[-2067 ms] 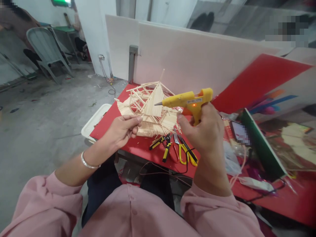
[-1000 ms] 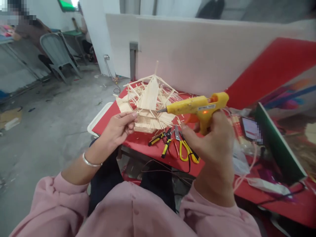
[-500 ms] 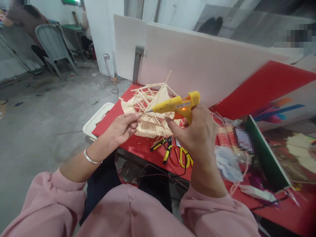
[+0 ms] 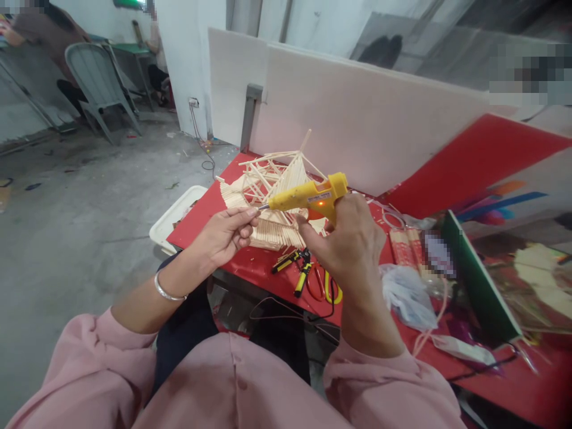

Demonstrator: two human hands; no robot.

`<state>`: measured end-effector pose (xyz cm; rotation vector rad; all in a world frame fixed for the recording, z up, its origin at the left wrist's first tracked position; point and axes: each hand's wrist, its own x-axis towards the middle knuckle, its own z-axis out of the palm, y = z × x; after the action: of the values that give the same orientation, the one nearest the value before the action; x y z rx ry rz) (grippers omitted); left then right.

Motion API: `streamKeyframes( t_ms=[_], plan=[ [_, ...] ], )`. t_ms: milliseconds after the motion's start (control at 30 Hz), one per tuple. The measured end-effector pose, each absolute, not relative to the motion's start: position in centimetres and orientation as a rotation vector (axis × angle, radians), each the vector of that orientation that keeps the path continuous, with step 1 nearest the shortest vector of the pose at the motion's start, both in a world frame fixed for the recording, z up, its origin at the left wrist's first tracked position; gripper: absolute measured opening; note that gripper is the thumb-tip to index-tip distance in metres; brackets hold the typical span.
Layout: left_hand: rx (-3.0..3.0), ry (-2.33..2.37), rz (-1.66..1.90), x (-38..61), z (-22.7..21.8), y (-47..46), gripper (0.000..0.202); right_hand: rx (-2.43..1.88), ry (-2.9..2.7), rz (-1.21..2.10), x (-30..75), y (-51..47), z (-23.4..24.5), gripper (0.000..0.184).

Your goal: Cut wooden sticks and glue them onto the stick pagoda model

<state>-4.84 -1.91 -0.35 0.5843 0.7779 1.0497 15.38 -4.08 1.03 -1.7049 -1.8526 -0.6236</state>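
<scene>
A yellow hot glue gun [image 4: 308, 195] with a lit orange light is gripped in my right hand [image 4: 353, 238]. Its metal nozzle points left, right by the fingertips of my left hand [image 4: 232, 229]. Those left fingers are pinched together; whatever is between them is too small to make out. Behind and below the gun stands a model built of pale wooden sticks [image 4: 277, 179], with slatted, roof-like layers, partly hidden by the gun and my hands. It rests on the red tabletop [image 4: 192, 229].
Black-and-yellow pliers [image 4: 304, 277], red-handled [image 4: 316, 283] and yellow-handled [image 4: 333, 289] tools lie at the table's front edge. To the right are a plastic bag [image 4: 409, 298] and a green-sided box [image 4: 480, 274]. White boards [image 4: 357, 119] lean behind. A white bin [image 4: 167, 214] stands left; people sit further back.
My right hand has moved the glue gun left and slightly down, bringing its nozzle to my left fingertips. My left hand stays pinched and has barely shifted.
</scene>
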Motion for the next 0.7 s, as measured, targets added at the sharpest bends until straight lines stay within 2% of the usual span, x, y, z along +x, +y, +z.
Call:
streamKeyframes(
  t_ms=[367, 700],
  plan=[
    [0.598, 0.769, 1.069, -4.81, -0.37, -1.92, 0.005, -1.688, -1.852, -0.666, 15.70, -4.35, 0.77, 0.044],
    [0.606, 0.782, 1.069, -4.88, -0.47, -1.91, 0.007, -1.672, -1.860, -0.664, 15.64, -4.46, 0.63, 0.045]
  ],
)
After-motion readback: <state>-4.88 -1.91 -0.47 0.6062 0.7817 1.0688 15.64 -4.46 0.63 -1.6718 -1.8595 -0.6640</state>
